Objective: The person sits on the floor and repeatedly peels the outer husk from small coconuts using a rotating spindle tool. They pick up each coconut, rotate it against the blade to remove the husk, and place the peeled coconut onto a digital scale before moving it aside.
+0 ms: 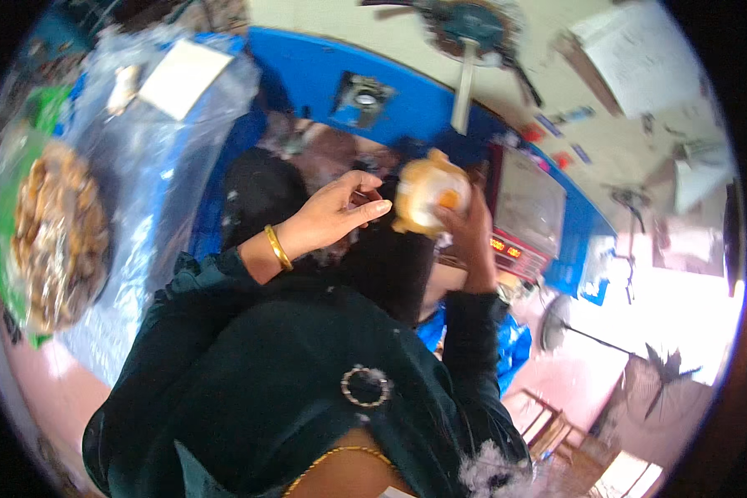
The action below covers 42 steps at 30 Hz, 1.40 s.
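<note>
My right hand (pixel 470 233) grips a small plush toy (pixel 432 193) with a white middle, tan edges and an orange patch; motion blurs it, so its exact kind is unclear. Just left of the toy, my left hand (pixel 342 208) holds nothing, its thumb apart from the curled fingers and pointing at the toy. A gold-coloured bangle (pixel 277 248) circles the left wrist. Both hands are above my lap, in front of a blue bench panel (pixel 311 62).
A clear plastic bag (pixel 56 249) full of tan pieces lies at the left, beside plastic sheeting (pixel 131 162) with a pale card (pixel 185 78) on it. A red digital scale (pixel 526 224) is at the right. Beyond the panel, a dark device with a pale bar (pixel 465 87) sits on the work surface.
</note>
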Each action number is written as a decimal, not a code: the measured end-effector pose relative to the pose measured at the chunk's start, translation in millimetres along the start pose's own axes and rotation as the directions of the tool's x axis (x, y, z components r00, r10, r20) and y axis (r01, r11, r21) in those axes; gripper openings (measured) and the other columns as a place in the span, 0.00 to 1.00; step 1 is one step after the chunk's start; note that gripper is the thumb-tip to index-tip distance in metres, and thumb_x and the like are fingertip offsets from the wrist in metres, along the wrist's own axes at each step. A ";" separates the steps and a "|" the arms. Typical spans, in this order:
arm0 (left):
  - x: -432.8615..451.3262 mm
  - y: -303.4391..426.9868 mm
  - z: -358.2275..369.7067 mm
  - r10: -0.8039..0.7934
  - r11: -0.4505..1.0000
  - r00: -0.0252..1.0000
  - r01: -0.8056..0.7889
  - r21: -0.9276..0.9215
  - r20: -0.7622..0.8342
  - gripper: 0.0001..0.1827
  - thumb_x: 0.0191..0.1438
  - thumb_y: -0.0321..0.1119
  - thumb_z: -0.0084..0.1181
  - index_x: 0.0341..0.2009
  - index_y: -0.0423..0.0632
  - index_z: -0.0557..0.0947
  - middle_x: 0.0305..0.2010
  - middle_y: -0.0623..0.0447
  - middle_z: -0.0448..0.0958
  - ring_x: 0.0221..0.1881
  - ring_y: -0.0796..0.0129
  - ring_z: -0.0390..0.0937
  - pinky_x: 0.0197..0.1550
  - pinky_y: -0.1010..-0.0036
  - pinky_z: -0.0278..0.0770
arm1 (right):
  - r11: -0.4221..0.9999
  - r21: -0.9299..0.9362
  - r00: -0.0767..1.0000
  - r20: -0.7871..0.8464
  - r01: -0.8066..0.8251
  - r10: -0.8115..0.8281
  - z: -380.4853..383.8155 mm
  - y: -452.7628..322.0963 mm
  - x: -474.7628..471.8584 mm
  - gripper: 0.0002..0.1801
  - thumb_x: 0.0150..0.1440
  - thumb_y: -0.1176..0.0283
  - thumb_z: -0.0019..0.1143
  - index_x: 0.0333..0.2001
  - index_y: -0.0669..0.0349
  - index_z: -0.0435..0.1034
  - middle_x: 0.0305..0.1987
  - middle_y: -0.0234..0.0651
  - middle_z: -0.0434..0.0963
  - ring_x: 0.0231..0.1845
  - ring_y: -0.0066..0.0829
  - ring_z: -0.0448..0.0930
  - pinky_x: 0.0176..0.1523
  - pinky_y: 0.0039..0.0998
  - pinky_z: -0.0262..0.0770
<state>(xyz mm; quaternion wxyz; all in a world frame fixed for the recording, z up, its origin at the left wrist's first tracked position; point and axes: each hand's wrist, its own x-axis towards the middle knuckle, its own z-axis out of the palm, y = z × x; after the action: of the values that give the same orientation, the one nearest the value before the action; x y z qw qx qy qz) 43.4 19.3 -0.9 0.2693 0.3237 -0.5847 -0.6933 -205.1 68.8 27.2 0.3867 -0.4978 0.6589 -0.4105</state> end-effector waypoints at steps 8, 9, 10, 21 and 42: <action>86.7 61.6 40.1 0.195 0.976 0.978 -0.201 -0.080 -0.069 0.29 0.62 0.48 0.49 0.54 0.34 0.64 0.39 0.42 0.76 0.27 0.66 0.80 0.21 0.76 0.81 | 0.967 0.068 0.925 -0.317 0.245 -0.211 12.5 -40.3 49.5 0.26 0.55 0.60 0.62 0.44 0.75 0.66 0.40 0.49 0.78 0.40 0.30 0.79 0.40 0.30 0.75; 93.8 69.0 37.7 0.188 0.979 0.977 -0.195 -0.065 -0.102 0.30 0.61 0.49 0.49 0.53 0.33 0.65 0.36 0.40 0.76 0.23 0.63 0.80 0.21 0.75 0.80 | 0.977 0.068 0.911 -0.378 0.202 -0.162 17.2 -43.7 60.9 0.27 0.55 0.59 0.62 0.44 0.75 0.66 0.38 0.46 0.77 0.38 0.30 0.78 0.39 0.29 0.75; 104.4 71.6 37.2 0.171 0.984 0.977 -0.177 -0.036 -0.130 0.31 0.61 0.50 0.49 0.52 0.32 0.65 0.36 0.39 0.76 0.22 0.62 0.80 0.21 0.74 0.80 | 0.973 0.112 0.905 -0.402 0.201 -0.141 17.9 -41.4 73.6 0.26 0.56 0.58 0.60 0.44 0.73 0.67 0.37 0.43 0.77 0.36 0.27 0.78 0.38 0.28 0.74; 110.1 71.7 39.8 0.130 0.985 0.986 -0.140 -0.100 -0.100 0.37 0.58 0.52 0.55 0.49 0.26 0.61 0.36 0.34 0.75 0.21 0.57 0.80 0.21 0.72 0.82 | 0.904 0.351 0.949 -0.278 0.243 -0.147 17.4 -49.7 73.9 0.18 0.62 0.59 0.51 0.44 0.65 0.71 0.35 0.32 0.76 0.32 0.18 0.75 0.31 0.23 0.71; -345.7 79.9 -399.7 0.400 0.130 0.163 0.964 0.232 -0.902 0.21 0.45 0.43 0.62 0.43 0.46 0.80 0.41 0.42 0.80 0.43 0.50 0.78 0.43 0.60 0.75 | 0.540 -0.118 0.493 -0.598 -0.834 0.632 -248.7 194.6 -154.0 0.37 0.52 0.53 0.63 0.60 0.57 0.56 0.54 0.47 0.70 0.49 0.46 0.73 0.42 0.45 0.75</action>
<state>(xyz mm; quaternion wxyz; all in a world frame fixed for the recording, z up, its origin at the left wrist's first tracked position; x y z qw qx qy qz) 571.5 11.2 81.5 0.0730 0.8864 -0.4413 0.1193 -467.7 290.1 -47.0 0.2385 -0.1055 0.9504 -0.1697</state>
